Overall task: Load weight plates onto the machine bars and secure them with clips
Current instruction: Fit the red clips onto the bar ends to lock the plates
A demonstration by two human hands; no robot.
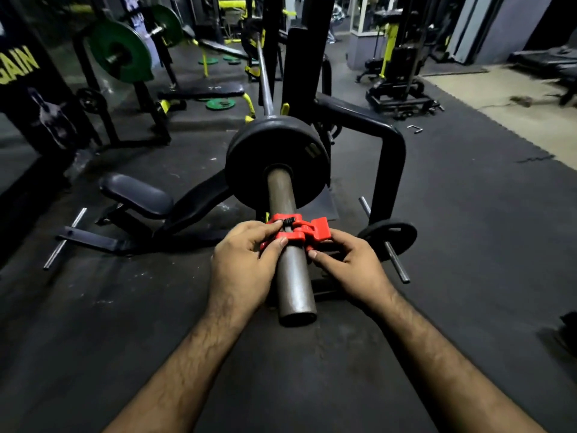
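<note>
Head view, left to right: left hand pinches the near ring of the red plastic clamp collar between thumb and fingertips. Collar sits around the grey steel bar sleeve, well short of the black round weight plate. Right hand grips the collar's lever side, fingers curled. Lever looks open, hard to tell. Advice: slide collar flush to plate, keep square, then snap lever shut.

Below you, a dark rubber floor carries a black bench frame, green plates further off, and a small metal bracket lying loose.
</note>
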